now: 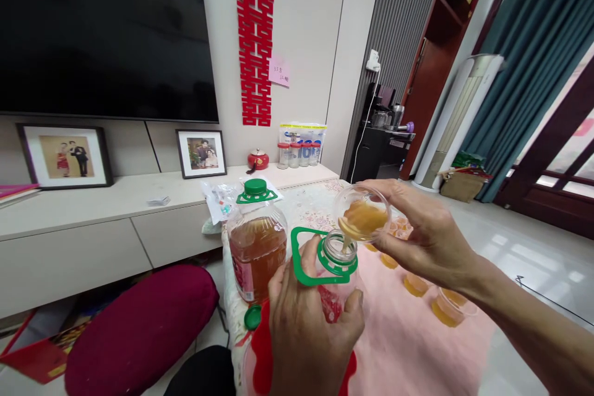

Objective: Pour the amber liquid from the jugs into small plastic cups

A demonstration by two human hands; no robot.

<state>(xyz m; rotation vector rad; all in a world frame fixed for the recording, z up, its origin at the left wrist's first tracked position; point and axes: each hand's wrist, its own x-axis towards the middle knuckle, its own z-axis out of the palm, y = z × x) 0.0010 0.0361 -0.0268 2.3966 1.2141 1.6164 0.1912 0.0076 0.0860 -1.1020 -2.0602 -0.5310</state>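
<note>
My right hand (420, 232) grips a clear plastic cup (363, 213), tipped over the mouth of a plastic bottle (341, 253). Amber liquid runs from the cup's rim into the bottle's open neck. Fingers of my left hand (310, 322) wrap around that bottle just below its green carrying handle (301, 260); the hand hides much of the bottle's body. To the left stands a large capped jug (258, 247) of amber-brown liquid. A loose green cap (253, 317) lies near its base. Several cups of amber liquid (415, 284) stand on the pink cloth to the right.
The pink cloth (417, 346) covers the table in front of me. A dark red round stool (148, 328) is at the left, below a white cabinet (93, 247) with framed photos. Jars with red lids (294, 156) stand at the back.
</note>
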